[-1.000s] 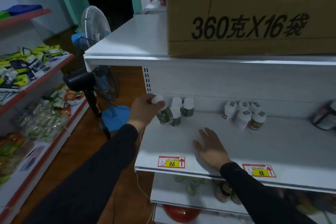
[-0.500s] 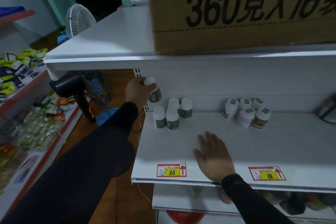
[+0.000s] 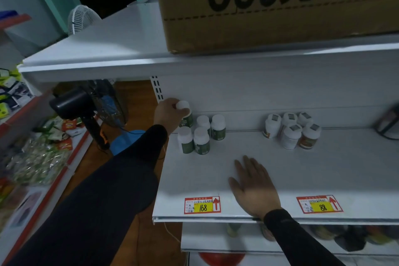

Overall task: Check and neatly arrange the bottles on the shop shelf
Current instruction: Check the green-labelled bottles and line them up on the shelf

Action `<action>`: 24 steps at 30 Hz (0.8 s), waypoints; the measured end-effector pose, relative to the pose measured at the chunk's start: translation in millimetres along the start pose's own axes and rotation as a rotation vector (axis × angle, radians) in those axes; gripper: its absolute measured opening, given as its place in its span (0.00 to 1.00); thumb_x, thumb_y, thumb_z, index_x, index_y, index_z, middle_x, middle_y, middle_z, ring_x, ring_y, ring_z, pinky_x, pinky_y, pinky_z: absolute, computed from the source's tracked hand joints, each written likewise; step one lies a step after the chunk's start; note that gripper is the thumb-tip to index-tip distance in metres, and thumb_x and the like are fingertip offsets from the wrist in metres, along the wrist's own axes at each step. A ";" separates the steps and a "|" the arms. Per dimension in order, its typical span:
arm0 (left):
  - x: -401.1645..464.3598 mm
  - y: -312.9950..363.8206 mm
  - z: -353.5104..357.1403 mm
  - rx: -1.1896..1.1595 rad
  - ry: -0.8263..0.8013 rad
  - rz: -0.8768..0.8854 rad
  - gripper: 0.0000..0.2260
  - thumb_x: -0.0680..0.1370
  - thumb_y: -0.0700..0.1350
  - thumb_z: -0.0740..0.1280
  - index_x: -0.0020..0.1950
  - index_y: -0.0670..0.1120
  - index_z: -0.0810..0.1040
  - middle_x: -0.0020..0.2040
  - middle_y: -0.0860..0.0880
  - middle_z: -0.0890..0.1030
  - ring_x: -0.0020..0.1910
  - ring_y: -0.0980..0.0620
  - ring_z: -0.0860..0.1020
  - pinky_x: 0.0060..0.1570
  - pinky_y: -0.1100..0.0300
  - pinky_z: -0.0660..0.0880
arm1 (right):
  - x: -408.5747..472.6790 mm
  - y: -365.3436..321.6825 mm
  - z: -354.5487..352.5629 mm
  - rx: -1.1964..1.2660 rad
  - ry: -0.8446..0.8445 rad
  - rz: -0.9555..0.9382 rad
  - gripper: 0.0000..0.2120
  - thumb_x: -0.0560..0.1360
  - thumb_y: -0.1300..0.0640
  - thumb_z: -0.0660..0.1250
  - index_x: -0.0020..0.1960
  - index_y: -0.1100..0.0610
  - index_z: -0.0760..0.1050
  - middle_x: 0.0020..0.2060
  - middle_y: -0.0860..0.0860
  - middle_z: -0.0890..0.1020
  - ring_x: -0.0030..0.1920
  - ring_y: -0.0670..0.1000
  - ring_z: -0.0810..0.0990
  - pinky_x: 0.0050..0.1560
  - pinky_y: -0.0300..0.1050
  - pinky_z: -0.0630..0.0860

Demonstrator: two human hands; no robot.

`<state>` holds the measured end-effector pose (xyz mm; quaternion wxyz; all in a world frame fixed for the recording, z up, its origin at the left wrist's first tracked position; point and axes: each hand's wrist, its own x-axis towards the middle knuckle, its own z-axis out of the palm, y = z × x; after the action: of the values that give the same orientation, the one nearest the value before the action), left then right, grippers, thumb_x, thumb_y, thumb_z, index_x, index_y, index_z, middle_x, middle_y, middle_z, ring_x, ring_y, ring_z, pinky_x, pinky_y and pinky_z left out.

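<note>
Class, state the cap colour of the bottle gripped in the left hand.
White, seen in the head view: the bottle in the left hand.

Single head-worn wide-angle view, looking forward and down along both sleeved arms onto the white shop shelf. Close in: cardboard box on the top shelf fills upper frame. Aisle floor and neighbouring racks visible at left edge.

The shelf looks like smooth white painted metal. The bottles look like plastic, with smooth white caps and green paper labels. The big box on top is brown cardboard, dull and not shiny. The price tags are paper.
</note>
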<state>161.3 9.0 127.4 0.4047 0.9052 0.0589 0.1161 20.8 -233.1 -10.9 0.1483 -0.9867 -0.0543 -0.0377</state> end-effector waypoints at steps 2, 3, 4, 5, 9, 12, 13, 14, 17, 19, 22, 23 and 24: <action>0.8 -1.6 5.4 0.045 -0.015 0.003 0.13 0.76 0.46 0.72 0.57 0.42 0.79 0.46 0.50 0.78 0.44 0.52 0.75 0.38 0.65 0.67 | -0.4 0.2 1.7 0.008 0.009 -0.002 0.34 0.82 0.39 0.43 0.68 0.59 0.76 0.68 0.62 0.75 0.68 0.63 0.74 0.69 0.60 0.70; 1.3 -2.1 7.8 0.069 -0.022 0.002 0.13 0.76 0.47 0.72 0.56 0.42 0.79 0.46 0.49 0.78 0.44 0.51 0.75 0.39 0.63 0.68 | -0.2 0.3 2.1 0.010 0.012 -0.004 0.34 0.82 0.39 0.43 0.68 0.59 0.76 0.68 0.62 0.75 0.68 0.63 0.74 0.69 0.60 0.70; 1.6 -2.6 10.3 0.086 -0.031 -0.003 0.13 0.76 0.47 0.72 0.56 0.42 0.79 0.45 0.49 0.78 0.45 0.50 0.76 0.41 0.61 0.69 | 0.0 0.6 2.8 0.012 0.019 -0.005 0.34 0.81 0.39 0.43 0.68 0.59 0.76 0.68 0.62 0.75 0.68 0.63 0.74 0.69 0.60 0.70; 2.0 -3.1 12.7 0.091 -0.039 -0.013 0.13 0.75 0.47 0.72 0.56 0.42 0.79 0.45 0.49 0.78 0.46 0.49 0.77 0.43 0.60 0.70 | -0.1 0.7 3.3 0.012 0.027 -0.007 0.34 0.82 0.39 0.43 0.68 0.59 0.76 0.68 0.62 0.75 0.68 0.63 0.74 0.69 0.60 0.70; 1.5 -3.9 19.1 0.128 -0.067 -0.038 0.12 0.75 0.47 0.72 0.54 0.43 0.79 0.46 0.48 0.79 0.46 0.50 0.75 0.44 0.59 0.70 | -0.2 1.1 3.7 0.003 0.045 -0.020 0.34 0.81 0.38 0.42 0.68 0.59 0.76 0.68 0.62 0.74 0.68 0.63 0.74 0.69 0.59 0.68; 0.2 -4.9 20.0 0.161 -0.080 -0.055 0.10 0.75 0.47 0.72 0.52 0.43 0.79 0.45 0.49 0.78 0.45 0.51 0.75 0.42 0.60 0.68 | 0.1 1.4 3.5 0.002 0.047 -0.022 0.35 0.81 0.38 0.42 0.68 0.59 0.76 0.68 0.62 0.74 0.68 0.63 0.73 0.69 0.59 0.68; -0.2 -5.8 20.0 0.168 -0.083 -0.066 0.09 0.75 0.46 0.71 0.52 0.43 0.80 0.45 0.49 0.78 0.45 0.51 0.74 0.41 0.60 0.68 | 0.3 1.5 3.6 0.001 0.045 -0.023 0.35 0.81 0.38 0.42 0.68 0.59 0.76 0.69 0.61 0.74 0.69 0.63 0.73 0.70 0.59 0.67; -0.5 -6.7 20.4 0.169 -0.087 -0.078 0.09 0.75 0.46 0.71 0.52 0.43 0.80 0.45 0.49 0.78 0.45 0.51 0.75 0.41 0.60 0.68 | 0.4 1.9 3.8 -0.001 0.040 -0.024 0.35 0.81 0.38 0.42 0.68 0.58 0.76 0.69 0.61 0.74 0.69 0.62 0.73 0.70 0.59 0.67; -1.5 -7.5 21.8 0.145 -0.099 -0.106 0.08 0.75 0.44 0.71 0.51 0.42 0.80 0.44 0.48 0.78 0.46 0.49 0.76 0.41 0.59 0.69 | 0.4 2.2 3.0 -0.004 0.041 -0.027 0.35 0.81 0.38 0.42 0.68 0.58 0.75 0.69 0.61 0.74 0.69 0.62 0.73 0.70 0.59 0.67; -2.2 -6.7 23.6 0.161 -0.111 -0.113 0.08 0.74 0.42 0.71 0.51 0.42 0.80 0.44 0.47 0.78 0.46 0.49 0.75 0.42 0.59 0.69 | -0.1 1.9 2.0 -0.007 0.041 -0.027 0.35 0.81 0.37 0.42 0.68 0.58 0.75 0.69 0.61 0.74 0.69 0.62 0.73 0.70 0.58 0.67; -2.9 -7.2 25.7 0.202 -0.124 -0.126 0.08 0.74 0.42 0.70 0.52 0.42 0.80 0.44 0.48 0.77 0.45 0.50 0.74 0.43 0.59 0.69 | -0.2 2.1 2.7 -0.009 0.048 -0.032 0.34 0.81 0.38 0.43 0.69 0.58 0.75 0.69 0.61 0.74 0.69 0.62 0.73 0.70 0.58 0.66; -2.8 -8.0 26.4 0.205 -0.128 -0.132 0.08 0.74 0.42 0.70 0.52 0.42 0.80 0.44 0.48 0.77 0.45 0.49 0.74 0.43 0.59 0.69 | -0.1 2.4 3.2 -0.007 0.052 -0.031 0.33 0.81 0.38 0.44 0.69 0.58 0.75 0.69 0.61 0.74 0.69 0.62 0.73 0.70 0.58 0.67; -2.9 -8.5 27.0 0.201 -0.132 -0.139 0.08 0.74 0.42 0.70 0.52 0.42 0.80 0.44 0.47 0.78 0.45 0.49 0.75 0.43 0.59 0.70 | -0.2 2.5 3.7 -0.006 0.058 -0.029 0.31 0.81 0.39 0.47 0.69 0.57 0.75 0.69 0.60 0.74 0.69 0.62 0.73 0.70 0.58 0.67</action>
<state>165.4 -5.3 103.2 0.3220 0.9405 0.1062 0.0216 21.1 -234.4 -15.2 0.1461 -0.9848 -0.0644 -0.0689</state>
